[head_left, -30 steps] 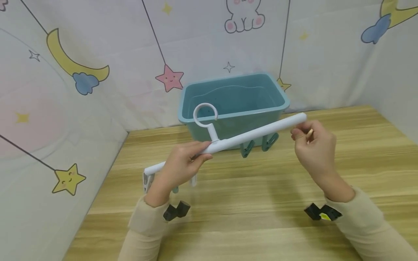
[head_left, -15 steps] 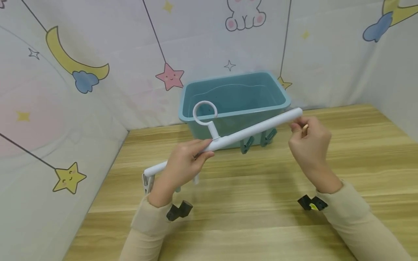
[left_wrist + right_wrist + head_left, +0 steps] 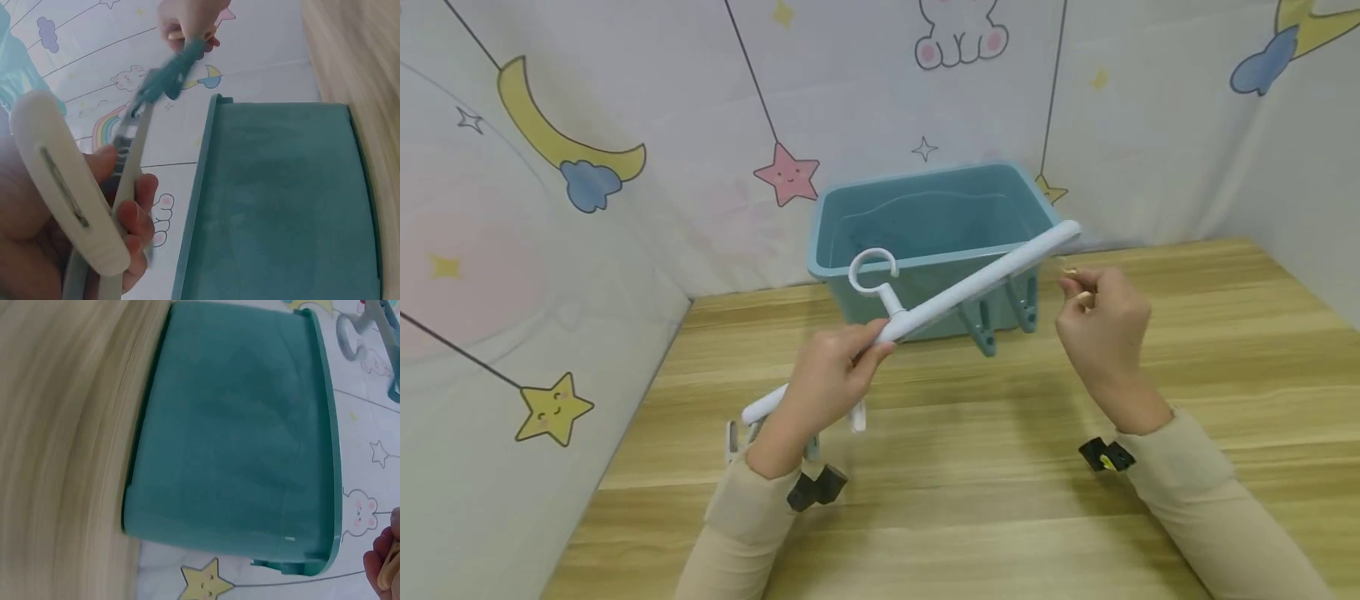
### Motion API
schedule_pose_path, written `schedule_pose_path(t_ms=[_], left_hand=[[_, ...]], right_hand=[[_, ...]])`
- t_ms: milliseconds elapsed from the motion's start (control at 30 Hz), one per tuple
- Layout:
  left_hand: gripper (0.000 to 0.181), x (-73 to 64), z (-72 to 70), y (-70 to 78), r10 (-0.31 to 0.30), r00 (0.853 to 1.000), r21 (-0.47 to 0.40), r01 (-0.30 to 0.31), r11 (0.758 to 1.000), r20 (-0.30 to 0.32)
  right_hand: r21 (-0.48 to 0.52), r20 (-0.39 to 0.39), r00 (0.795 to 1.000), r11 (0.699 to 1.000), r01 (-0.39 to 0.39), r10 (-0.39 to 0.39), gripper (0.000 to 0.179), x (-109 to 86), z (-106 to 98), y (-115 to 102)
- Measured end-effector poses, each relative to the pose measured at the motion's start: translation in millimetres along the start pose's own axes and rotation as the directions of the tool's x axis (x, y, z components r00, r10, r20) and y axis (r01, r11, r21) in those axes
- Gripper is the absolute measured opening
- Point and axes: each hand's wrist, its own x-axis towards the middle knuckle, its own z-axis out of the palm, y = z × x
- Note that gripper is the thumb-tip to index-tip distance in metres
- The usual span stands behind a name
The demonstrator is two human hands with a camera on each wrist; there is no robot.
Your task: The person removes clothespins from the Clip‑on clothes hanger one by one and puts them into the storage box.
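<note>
A white clip hanger (image 3: 977, 283) slants up to the right above the table, its round hook (image 3: 874, 271) standing upward. Close to the hook, my left hand (image 3: 823, 379) grips the bar between thumb and fingers. Green clips (image 3: 981, 329) hang under the right half, while a white clip (image 3: 858, 415) and others hang lower left, partly behind the hand. My right hand (image 3: 1105, 329) is just beyond the bar's right end, apart from it. It pinches a small tan piece (image 3: 1084, 298), also in the right wrist view as a tan piece (image 3: 390, 569); its kind is unclear.
A teal plastic bin (image 3: 925, 267) stands behind the hanger on the wood-grain table (image 3: 970, 500). A patterned cloth (image 3: 700, 125) with stars and moons hangs behind and at the sides.
The hanger's right end has risen and shifted left, and its green clips now hang more steeply. My right hand has moved slightly left and up, with the tan piece still pinched.
</note>
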Motion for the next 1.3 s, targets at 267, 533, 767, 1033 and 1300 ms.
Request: schedule_pose_path(t_ms=[267, 533, 767, 1033, 1300], left_hand=[[0.028, 0.1, -2.9, 3.7, 0.016, 1.000, -0.017, -0.017, 1.000, -0.017], [0.028, -0.2, -15.3, -0.8, -0.027, 0.999, -0.048, 0.025, 0.999, -0.034], [0.028, 0.1, -25.1, -2.9, -0.040, 0.998, -0.077, 0.036, 0.996, -0.047], [0.028, -2.0, -33.3, -2.7, -0.046, 0.997, -0.108, 0.039, 0.993, -0.061], [0.026, -4.3, -39.1, -4.9, -0.055, 0.994, -0.165, 0.039, 0.986, -0.090]], right_hand=[[0.031, 0.032, 0.999, 0.999, -0.010, 0.009, 0.006, 4.1, -3, -2], [0.060, 0.092, 0.994, 0.996, -0.068, 0.062, 0.010, 12.0, -14, -3], [0.052, 0.152, 0.988, 0.998, -0.034, 0.026, 0.014, 28.8, -17, -1], [0.072, 0.280, 0.956, 0.992, -0.107, 0.083, 0.018, 56.9, -10, 5], [0.037, 0.476, 0.835, 0.943, -0.331, 0.275, 0.025, 86.1, -3, 12]])
